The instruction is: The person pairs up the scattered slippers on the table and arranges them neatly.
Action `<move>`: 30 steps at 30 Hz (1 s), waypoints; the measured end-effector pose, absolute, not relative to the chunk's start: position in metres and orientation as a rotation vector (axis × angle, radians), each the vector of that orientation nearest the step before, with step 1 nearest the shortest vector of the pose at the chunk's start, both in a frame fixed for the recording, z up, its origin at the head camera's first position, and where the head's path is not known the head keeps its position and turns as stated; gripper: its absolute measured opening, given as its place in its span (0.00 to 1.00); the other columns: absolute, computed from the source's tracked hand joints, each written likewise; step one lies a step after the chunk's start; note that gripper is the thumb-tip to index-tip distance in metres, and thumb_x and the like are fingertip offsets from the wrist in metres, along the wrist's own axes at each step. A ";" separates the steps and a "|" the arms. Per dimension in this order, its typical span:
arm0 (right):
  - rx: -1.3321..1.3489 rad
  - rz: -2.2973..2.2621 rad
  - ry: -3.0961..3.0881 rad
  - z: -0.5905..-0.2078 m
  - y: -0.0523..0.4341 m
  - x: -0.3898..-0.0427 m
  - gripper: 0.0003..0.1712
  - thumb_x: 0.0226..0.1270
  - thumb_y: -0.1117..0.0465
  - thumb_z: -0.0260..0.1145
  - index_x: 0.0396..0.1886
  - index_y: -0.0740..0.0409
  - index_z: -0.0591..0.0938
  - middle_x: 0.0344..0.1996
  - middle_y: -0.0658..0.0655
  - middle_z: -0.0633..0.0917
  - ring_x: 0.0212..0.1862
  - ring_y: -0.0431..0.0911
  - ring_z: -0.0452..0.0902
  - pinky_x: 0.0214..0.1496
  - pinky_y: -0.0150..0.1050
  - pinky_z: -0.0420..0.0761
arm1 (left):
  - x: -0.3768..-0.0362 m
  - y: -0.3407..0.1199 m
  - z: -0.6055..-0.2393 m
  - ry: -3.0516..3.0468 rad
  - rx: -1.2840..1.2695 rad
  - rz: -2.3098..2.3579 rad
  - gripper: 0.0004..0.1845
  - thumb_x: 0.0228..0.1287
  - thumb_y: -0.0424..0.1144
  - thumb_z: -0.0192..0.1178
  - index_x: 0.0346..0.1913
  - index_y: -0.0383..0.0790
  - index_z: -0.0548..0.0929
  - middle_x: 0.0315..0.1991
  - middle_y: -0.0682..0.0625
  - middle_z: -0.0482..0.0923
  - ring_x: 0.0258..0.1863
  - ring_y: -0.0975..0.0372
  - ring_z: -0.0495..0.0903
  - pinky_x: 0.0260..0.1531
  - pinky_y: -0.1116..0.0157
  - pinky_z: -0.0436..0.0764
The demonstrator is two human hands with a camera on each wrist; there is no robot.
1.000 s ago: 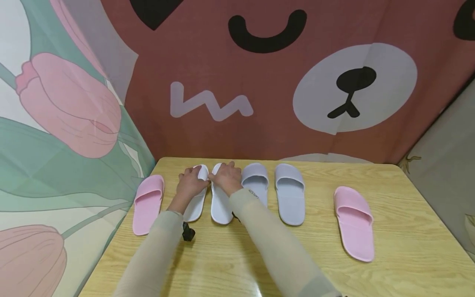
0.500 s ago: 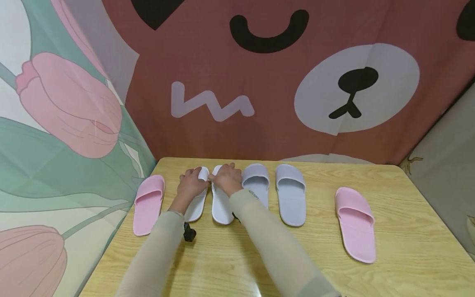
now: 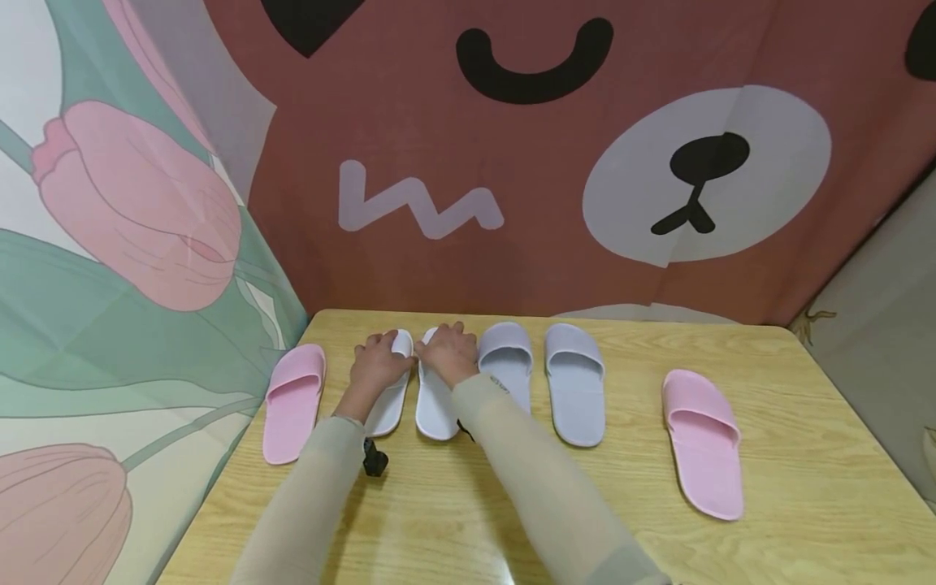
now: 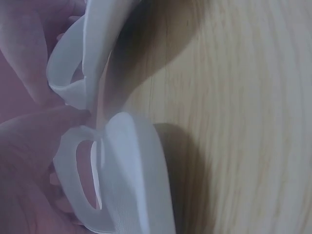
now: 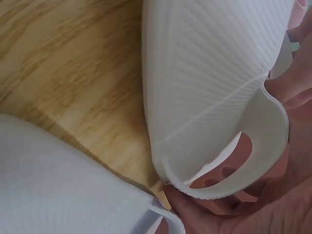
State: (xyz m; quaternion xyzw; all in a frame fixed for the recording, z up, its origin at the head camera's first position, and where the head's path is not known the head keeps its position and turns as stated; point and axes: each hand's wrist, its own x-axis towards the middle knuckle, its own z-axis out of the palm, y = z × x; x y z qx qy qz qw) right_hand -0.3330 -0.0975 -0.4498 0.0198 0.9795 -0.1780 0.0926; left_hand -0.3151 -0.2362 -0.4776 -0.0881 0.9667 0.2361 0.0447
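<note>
Slippers line the bench's far edge. Our left hand grips the left white slipper, our right hand its mate, fingers curled over the straps; we're squaring the pair, which next needs nudging them parallel.

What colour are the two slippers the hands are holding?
White. The white slippers show best in the head view, between a pink slipper and the grey pair.

In the head view the left hand and right hand cover the toe ends of the two white slippers. The right sleeve hides part of a grey slipper. A small black object beneath the left forearm is too small to identify. Both wrist views are cropped close, and the left one is blurred.
</note>
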 end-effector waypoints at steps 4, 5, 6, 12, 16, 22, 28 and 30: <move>0.068 -0.508 2.906 -0.452 -0.099 -0.333 0.40 0.70 0.31 0.55 0.64 0.59 0.78 0.58 0.62 0.74 0.56 0.60 0.75 0.52 0.51 0.79 | -0.314 -0.236 -0.477 2.952 -0.261 0.719 0.43 0.67 0.60 0.58 0.79 0.47 0.59 0.78 0.37 0.54 0.73 0.35 0.54 0.61 0.34 0.68; 0.071 -0.504 2.906 -0.452 -0.099 -0.332 0.40 0.70 0.31 0.55 0.64 0.59 0.78 0.58 0.62 0.74 0.56 0.60 0.75 0.51 0.51 0.80 | -0.313 -0.236 -0.477 2.953 -0.254 0.714 0.43 0.67 0.60 0.58 0.79 0.46 0.59 0.78 0.37 0.53 0.73 0.35 0.54 0.61 0.34 0.68; 0.076 -0.502 2.907 -0.452 -0.099 -0.333 0.40 0.70 0.31 0.56 0.63 0.59 0.79 0.57 0.62 0.74 0.56 0.60 0.75 0.51 0.51 0.80 | -0.313 -0.236 -0.478 2.955 -0.247 0.708 0.43 0.67 0.61 0.57 0.80 0.46 0.59 0.78 0.37 0.53 0.73 0.35 0.54 0.61 0.35 0.68; 0.075 -0.482 2.910 -0.452 -0.100 -0.333 0.41 0.69 0.29 0.56 0.60 0.59 0.81 0.56 0.62 0.75 0.55 0.60 0.75 0.51 0.51 0.80 | -0.313 -0.236 -0.480 2.975 -0.203 0.648 0.43 0.68 0.61 0.55 0.80 0.45 0.58 0.77 0.36 0.53 0.72 0.35 0.55 0.61 0.35 0.69; 0.061 -0.448 2.906 -0.453 -0.101 -0.334 0.41 0.69 0.28 0.55 0.58 0.59 0.82 0.56 0.62 0.75 0.54 0.60 0.75 0.51 0.51 0.79 | -0.311 -0.238 -0.479 2.970 -0.169 0.625 0.44 0.68 0.61 0.53 0.80 0.44 0.57 0.77 0.34 0.53 0.72 0.33 0.54 0.61 0.36 0.69; 0.041 -0.412 2.896 -0.454 -0.104 -0.334 0.40 0.70 0.29 0.55 0.56 0.58 0.84 0.54 0.61 0.75 0.52 0.59 0.75 0.50 0.49 0.78 | -0.309 -0.240 -0.475 2.927 -0.128 0.601 0.44 0.68 0.61 0.51 0.81 0.44 0.53 0.78 0.34 0.49 0.73 0.32 0.50 0.63 0.36 0.67; 0.005 -0.379 2.892 -0.454 -0.105 -0.332 0.37 0.71 0.30 0.56 0.53 0.58 0.85 0.51 0.61 0.75 0.50 0.58 0.75 0.49 0.48 0.78 | -0.310 -0.241 -0.474 2.923 -0.066 0.576 0.45 0.67 0.58 0.52 0.81 0.40 0.52 0.78 0.33 0.50 0.74 0.33 0.50 0.64 0.36 0.66; -0.009 -0.353 2.898 -0.454 -0.106 -0.332 0.37 0.71 0.30 0.55 0.54 0.58 0.85 0.51 0.61 0.76 0.50 0.58 0.75 0.49 0.47 0.78 | -0.310 -0.242 -0.474 2.920 -0.051 0.574 0.46 0.67 0.57 0.53 0.81 0.40 0.52 0.78 0.33 0.50 0.74 0.32 0.49 0.65 0.36 0.65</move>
